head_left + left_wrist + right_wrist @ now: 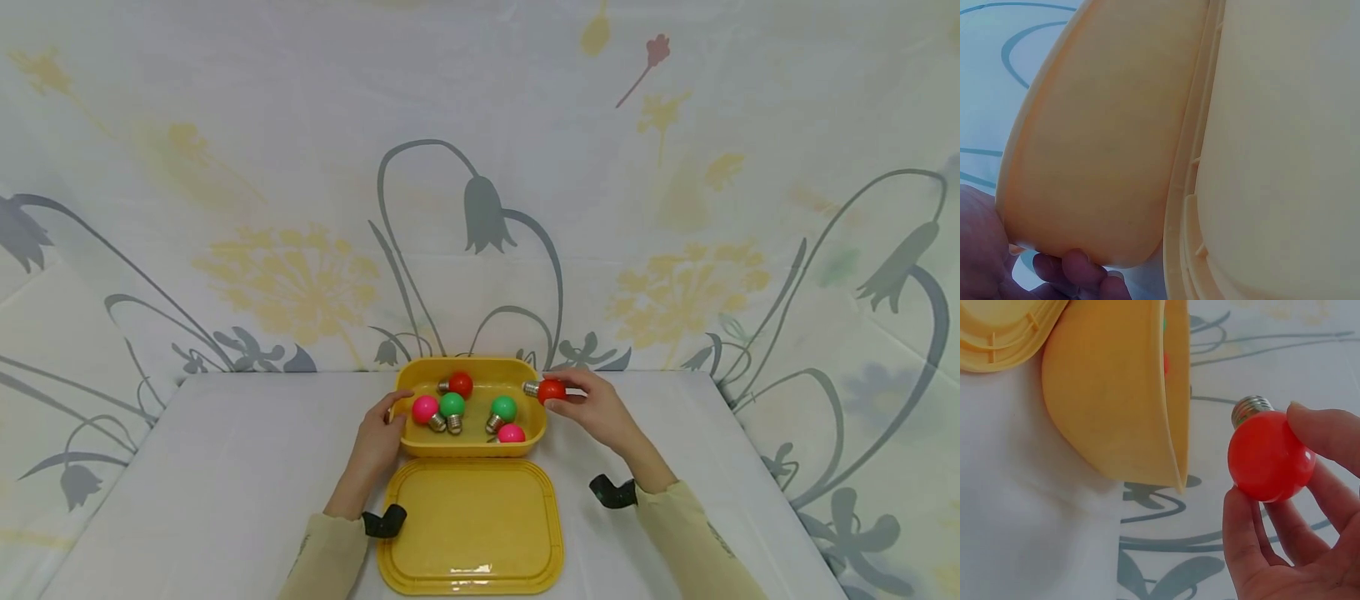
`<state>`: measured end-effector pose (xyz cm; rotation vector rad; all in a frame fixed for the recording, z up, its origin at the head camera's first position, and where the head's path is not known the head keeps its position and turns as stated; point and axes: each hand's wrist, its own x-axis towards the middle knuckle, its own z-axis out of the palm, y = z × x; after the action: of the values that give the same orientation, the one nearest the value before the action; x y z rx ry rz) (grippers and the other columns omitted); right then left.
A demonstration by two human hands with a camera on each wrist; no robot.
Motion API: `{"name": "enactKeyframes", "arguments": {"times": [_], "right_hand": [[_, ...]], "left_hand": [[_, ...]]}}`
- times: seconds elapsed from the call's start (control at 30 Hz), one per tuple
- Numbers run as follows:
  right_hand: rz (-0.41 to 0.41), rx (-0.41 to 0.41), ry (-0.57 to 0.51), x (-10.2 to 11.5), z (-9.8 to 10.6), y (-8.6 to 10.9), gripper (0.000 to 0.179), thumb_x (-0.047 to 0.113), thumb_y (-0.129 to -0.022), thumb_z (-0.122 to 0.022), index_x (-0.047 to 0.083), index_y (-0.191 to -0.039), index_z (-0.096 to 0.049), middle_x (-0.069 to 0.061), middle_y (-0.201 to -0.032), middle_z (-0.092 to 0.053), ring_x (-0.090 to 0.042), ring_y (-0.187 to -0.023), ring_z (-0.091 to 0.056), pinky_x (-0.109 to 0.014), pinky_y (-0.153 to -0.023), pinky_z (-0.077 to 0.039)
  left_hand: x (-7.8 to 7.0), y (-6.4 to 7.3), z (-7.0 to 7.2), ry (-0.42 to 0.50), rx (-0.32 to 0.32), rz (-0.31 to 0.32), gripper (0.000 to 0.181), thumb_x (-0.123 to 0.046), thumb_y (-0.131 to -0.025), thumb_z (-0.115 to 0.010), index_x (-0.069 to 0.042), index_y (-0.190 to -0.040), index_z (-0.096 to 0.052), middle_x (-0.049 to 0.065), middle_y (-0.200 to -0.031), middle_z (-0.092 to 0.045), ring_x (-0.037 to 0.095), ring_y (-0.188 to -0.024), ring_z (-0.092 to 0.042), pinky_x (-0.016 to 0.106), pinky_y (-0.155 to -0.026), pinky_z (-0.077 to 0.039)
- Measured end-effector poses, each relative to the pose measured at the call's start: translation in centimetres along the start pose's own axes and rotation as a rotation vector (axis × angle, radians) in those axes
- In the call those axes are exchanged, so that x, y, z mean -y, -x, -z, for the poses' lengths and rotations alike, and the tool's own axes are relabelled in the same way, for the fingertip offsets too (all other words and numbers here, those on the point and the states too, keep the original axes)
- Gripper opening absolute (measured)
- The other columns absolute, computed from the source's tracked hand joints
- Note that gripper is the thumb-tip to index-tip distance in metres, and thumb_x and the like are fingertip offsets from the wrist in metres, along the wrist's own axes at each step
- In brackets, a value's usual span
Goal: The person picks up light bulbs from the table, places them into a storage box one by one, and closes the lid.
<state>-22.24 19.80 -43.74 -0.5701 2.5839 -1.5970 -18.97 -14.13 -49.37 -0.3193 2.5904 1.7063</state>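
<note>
My right hand point(592, 406) pinches a red light bulb point(552, 392) by its round glass, just over the right rim of a yellow plastic box point(468, 450). The bulb's metal screw base point(1251, 410) points toward the box side. With my left hand point(378, 437) I grip the box's left end, fingers at the rim; in the left wrist view its fingertips point(1085, 270) curl against the end wall. Inside the box lie another red bulb point(460, 385), two green bulbs point(452, 405) and two pink bulbs point(425, 409), tipped at various angles.
A yellow lid point(471, 529) lies flat in front of the box, close to its near side. White cloth point(247, 467) covers the table. A flower-patterned curtain point(315, 167) stands behind and at both sides. Each wrist carries a black mount point(613, 492).
</note>
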Motion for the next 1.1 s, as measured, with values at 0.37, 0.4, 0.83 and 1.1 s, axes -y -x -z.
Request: {"name": "enactKeyframes", "arguments": {"times": [0.37,0.4,0.83,1.1], "right_hand": [[-0.005,0.03,0.045,3.1,-0.5,-0.2,0.04,0.001,-0.089,-0.071,-0.009,-0.126,-0.061,-0.021,-0.122,-0.06,-0.037,-0.111,-0.059,-0.042,-0.094,-0.052],[-0.003,0.03,0.046,2.6,-0.6,-0.4,0.04,0.003,-0.089,-0.072,-0.007,-0.127,-0.061,-0.019,-0.122,-0.061,-0.036,-0.111,-0.059,-0.042,-0.094,-0.052],[0.017,0.072,0.041,1.0,-1.0,-2.3,0.041,0.013,-0.089,-0.075,0.0,-0.127,-0.064,-0.013,-0.122,-0.062,-0.032,-0.111,-0.059,-0.043,-0.095,-0.052],[0.035,0.102,0.047,1.6,-1.3,-2.9,0.042,0.014,-0.089,-0.075,0.0,-0.127,-0.064,-0.014,-0.125,-0.062,-0.033,-0.113,-0.059,-0.043,-0.095,-0.052]], "left_hand": [[0.1,-0.1,-0.1,-0.001,0.007,-0.005,0.04,-0.005,-0.099,-0.049,-0.014,-0.136,-0.059,0.021,-0.152,-0.04,0.039,-0.142,-0.034,0.054,-0.113,-0.03],[0.1,-0.1,-0.1,-0.002,0.006,-0.01,0.04,-0.005,-0.099,-0.049,-0.014,-0.136,-0.059,0.022,-0.152,-0.041,0.039,-0.141,-0.034,0.055,-0.112,-0.03],[0.1,0.0,-0.1,0.002,0.011,-0.012,0.04,-0.006,-0.099,-0.049,-0.015,-0.137,-0.058,0.021,-0.153,-0.039,0.037,-0.14,-0.035,0.054,-0.112,-0.03],[0.2,-0.1,-0.1,-0.004,0.008,-0.011,0.04,-0.006,-0.099,-0.048,-0.015,-0.137,-0.058,0.021,-0.153,-0.039,0.038,-0.141,-0.034,0.054,-0.113,-0.03]]}}
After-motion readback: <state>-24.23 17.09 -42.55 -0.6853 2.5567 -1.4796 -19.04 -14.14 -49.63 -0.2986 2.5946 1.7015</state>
